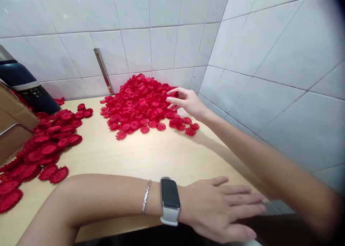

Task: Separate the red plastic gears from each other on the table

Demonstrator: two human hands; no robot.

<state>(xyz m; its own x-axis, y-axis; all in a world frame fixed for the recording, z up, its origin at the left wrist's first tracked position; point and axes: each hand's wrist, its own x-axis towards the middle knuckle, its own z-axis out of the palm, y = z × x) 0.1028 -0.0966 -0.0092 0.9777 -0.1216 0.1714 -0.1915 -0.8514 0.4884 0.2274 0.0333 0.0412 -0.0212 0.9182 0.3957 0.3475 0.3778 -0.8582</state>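
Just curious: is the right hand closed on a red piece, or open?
Open. The right hand reaches the red pile with fingers spread; nothing visibly gripped.

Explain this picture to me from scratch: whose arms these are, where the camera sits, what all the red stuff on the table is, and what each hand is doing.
There is no machine here: a person wears a camera on the head, looking forward and down at their own two bare arms. The right hand reaches out to a heap of small red toothed discs piled in the tiled corner, fingers spread and touching its edge; no closed grip shows. The left hand, with a smartwatch and a bracelet on its wrist, lies flat and empty at the near edge of the pale wooden table. A second spread of red discs lies at the left, beside a cardboard box.
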